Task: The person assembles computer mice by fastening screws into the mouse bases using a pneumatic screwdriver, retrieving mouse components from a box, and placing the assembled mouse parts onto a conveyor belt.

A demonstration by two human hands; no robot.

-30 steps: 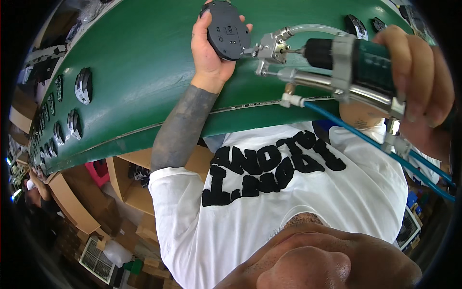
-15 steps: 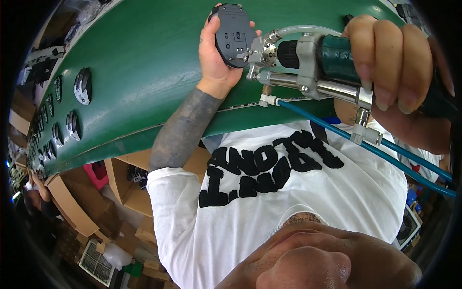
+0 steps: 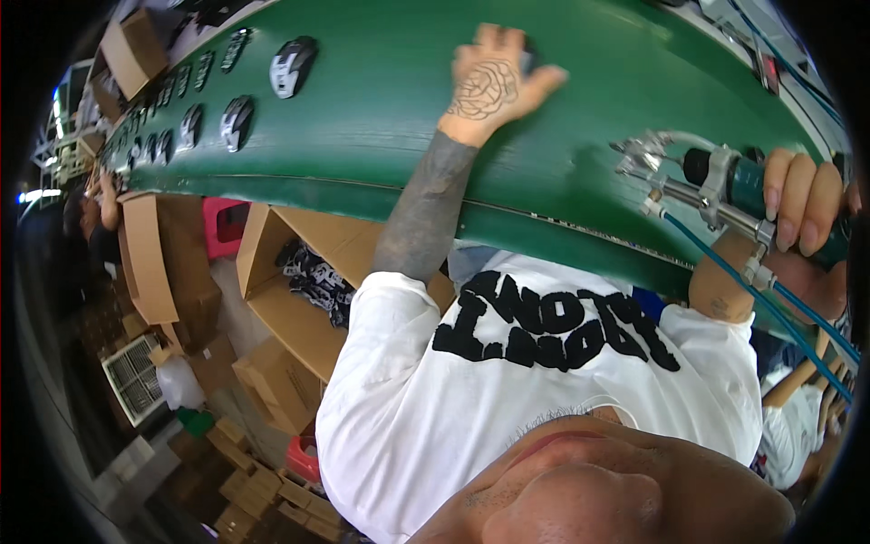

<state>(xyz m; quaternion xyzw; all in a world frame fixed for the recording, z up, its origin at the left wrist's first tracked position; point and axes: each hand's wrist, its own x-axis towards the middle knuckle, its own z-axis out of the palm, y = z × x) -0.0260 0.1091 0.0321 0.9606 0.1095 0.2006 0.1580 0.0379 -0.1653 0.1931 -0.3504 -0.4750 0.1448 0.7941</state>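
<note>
My left hand (image 3: 489, 86) lies palm down over the green belt, with its fingers stretched and thumb spread apart. Between the index finger and thumb peeks a dark computer mouse (image 3: 528, 56); the hand hides most of it. On the right, my right hand (image 3: 807, 204) is wrapped around the dark green grip of a power screwdriver (image 3: 745, 181). The screwdriver's metal feeder head (image 3: 642, 154) points left above the belt, apart from the mouse. Blue air hoses (image 3: 716, 258) run from its cylinder past my right hand.
Several black-and-silver mouse shells (image 3: 292, 68) stand in two rows along the left of the green belt (image 3: 381, 118). Below its near edge is an open cardboard box (image 3: 272, 308) holding dark parts. Other people's arms show at far left and lower right.
My left hand has turned palm down and lowered the mouse to the belt, with the thumb now spread away. My right hand has drawn the screwdriver away, down and to the right.
</note>
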